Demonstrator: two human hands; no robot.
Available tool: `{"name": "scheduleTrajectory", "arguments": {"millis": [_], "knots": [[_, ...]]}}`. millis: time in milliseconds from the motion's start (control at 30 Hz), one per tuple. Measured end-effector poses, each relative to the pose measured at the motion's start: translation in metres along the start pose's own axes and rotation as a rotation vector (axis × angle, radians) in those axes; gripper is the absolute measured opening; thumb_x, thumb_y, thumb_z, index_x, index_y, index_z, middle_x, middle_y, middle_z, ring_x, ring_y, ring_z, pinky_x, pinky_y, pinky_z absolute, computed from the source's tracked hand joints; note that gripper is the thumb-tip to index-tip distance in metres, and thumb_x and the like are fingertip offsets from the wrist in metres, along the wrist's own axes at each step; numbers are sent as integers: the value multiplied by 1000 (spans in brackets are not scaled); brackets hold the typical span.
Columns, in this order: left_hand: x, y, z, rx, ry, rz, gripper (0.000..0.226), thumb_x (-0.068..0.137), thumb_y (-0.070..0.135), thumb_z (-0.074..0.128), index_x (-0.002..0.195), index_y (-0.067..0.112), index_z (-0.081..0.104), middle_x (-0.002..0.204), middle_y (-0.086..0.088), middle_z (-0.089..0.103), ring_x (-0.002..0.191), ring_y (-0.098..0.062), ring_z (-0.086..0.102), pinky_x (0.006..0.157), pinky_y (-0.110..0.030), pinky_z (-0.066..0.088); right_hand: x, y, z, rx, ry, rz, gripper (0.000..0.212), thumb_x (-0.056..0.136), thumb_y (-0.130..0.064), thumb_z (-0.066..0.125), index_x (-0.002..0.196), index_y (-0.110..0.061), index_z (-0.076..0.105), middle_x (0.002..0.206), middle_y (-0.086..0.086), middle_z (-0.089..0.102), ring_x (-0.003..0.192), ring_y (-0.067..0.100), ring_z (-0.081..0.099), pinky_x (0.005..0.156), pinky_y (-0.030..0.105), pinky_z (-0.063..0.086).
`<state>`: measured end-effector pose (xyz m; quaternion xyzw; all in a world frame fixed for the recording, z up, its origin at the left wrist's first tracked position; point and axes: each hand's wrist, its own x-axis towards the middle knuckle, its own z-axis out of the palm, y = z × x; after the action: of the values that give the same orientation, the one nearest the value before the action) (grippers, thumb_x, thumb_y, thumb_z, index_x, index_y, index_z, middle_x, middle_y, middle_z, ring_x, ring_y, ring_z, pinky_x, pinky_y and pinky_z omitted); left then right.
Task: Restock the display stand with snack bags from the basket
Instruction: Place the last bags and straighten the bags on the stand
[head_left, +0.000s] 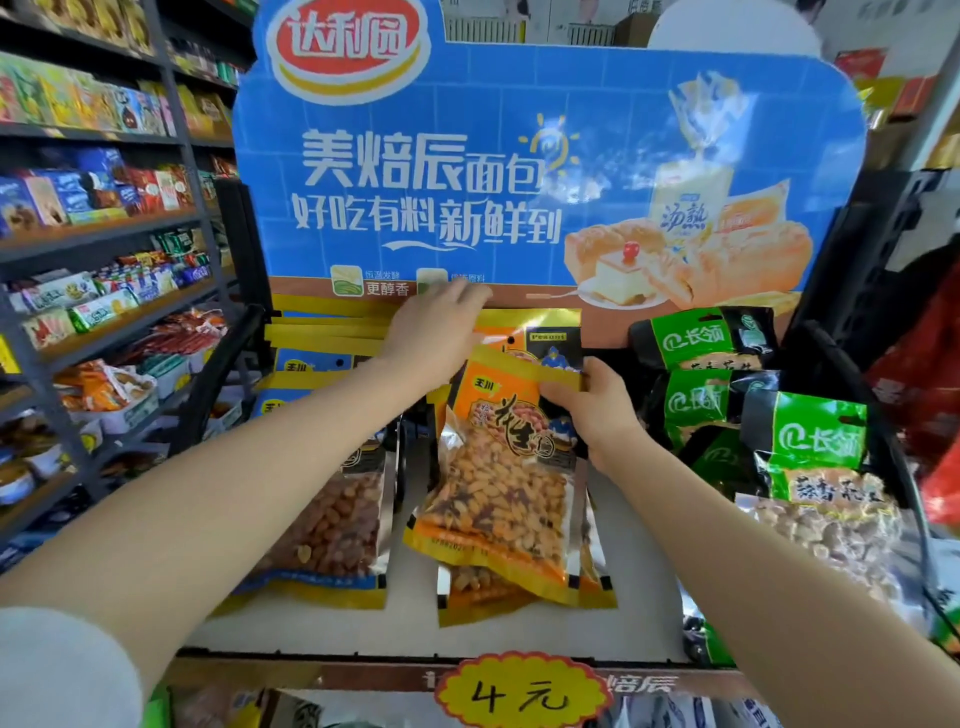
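An orange peanut bag (498, 483) lies tilted in the middle of the display stand (649, 597). My right hand (592, 410) pinches its yellow top strip at the right corner. My left hand (436, 338) reaches over the top of the stacked orange bags behind it, fingers spread and resting on them; what lies under the palm is hidden. Blue peanut bags (322, 519) fill the left column. Green peanut bags (810, 457) fill the right column. No basket is visible.
A large blue bread poster (519, 171) forms the stand's back. Store shelves (104, 228) packed with snacks run along the left. A yellow price tag (519, 693) hangs on the stand's front edge. Red packaging (919, 395) sits at the far right.
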<state>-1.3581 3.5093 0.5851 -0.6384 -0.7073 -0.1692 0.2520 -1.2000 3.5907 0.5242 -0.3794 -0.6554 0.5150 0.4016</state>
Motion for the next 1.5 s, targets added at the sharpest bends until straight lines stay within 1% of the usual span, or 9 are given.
{"name": "scheduleTrajectory", "arguments": {"millis": [267, 467, 633, 733, 933, 1100, 1233, 1400, 1500], "knots": [[-33, -1, 4, -179, -40, 67, 42, 88, 31, 57, 127, 15, 49, 133, -12, 44, 119, -30, 44, 89, -40, 42, -11, -2, -18, -83, -30, -21, 26, 84, -4, 64, 109, -6, 56, 89, 5, 63, 72, 17, 59, 53, 20, 49], [-34, 4, 11, 10, -138, 174, 55, 82, 45, 59, 129, 18, 47, 154, -11, 10, 139, -33, 9, 112, -51, 14, -21, -8, -5, -412, -67, -133, 77, 83, 3, 61, 145, -18, 22, 118, -3, 49, 102, 19, 53, 85, 34, 48], [-40, 7, 21, 67, -275, 281, 68, 75, 61, 53, 126, 17, 51, 147, -2, 27, 138, -29, 7, 110, -55, 2, -14, 0, -10, -300, -179, -54, 116, 66, -10, 82, 148, -31, 2, 148, 7, 30, 131, 26, 39, 104, 49, 42], [-43, 3, 22, 62, -366, 250, 70, 74, 65, 49, 122, 15, 51, 137, 1, 42, 138, -26, 12, 112, -54, -1, -11, 7, -10, -330, -183, 20, 93, 72, -27, 77, 146, -21, 20, 146, 8, 35, 127, 28, 44, 104, 48, 42], [-51, -2, 14, -299, -450, 104, 34, 93, 37, 44, 116, 12, 51, 132, -2, 42, 111, -20, 50, 94, -36, 43, 6, 19, -4, -170, 55, 195, 48, 90, -15, 58, 133, -4, 41, 120, 18, 59, 94, 29, 61, 79, 40, 54], [-44, -1, 8, -337, -410, 75, 24, 94, 30, 46, 115, 18, 49, 123, -6, 55, 109, -24, 54, 92, -44, 46, 4, 12, -11, 122, 17, 262, 5, 89, -11, 58, 85, -11, 59, 74, 6, 65, 66, 20, 58, 56, 26, 46], [-38, 8, 3, -250, -443, 30, 37, 90, 30, 56, 120, 11, 50, 123, -13, 58, 107, -28, 56, 87, -40, 48, 1, 9, -6, 314, -94, 258, 10, 95, -18, 47, 100, -13, 55, 86, 6, 64, 74, 22, 63, 64, 33, 52], [-31, 9, -17, -239, -143, 111, 27, 89, 26, 57, 111, 12, 62, 111, -6, 64, 102, -27, 58, 80, -38, 48, 10, -8, -9, 233, 101, 137, 29, 95, -25, 42, 87, -2, 56, 77, 14, 50, 66, 24, 49, 59, 30, 43], [-33, 5, -20, -267, -39, 91, 27, 90, 24, 56, 114, 12, 61, 113, -5, 63, 102, -25, 58, 81, -36, 47, 0, -20, -11, 88, 196, 4, 34, 99, -31, 33, 119, -13, 54, 115, 6, 51, 103, 20, 49, 88, 29, 38]]}}
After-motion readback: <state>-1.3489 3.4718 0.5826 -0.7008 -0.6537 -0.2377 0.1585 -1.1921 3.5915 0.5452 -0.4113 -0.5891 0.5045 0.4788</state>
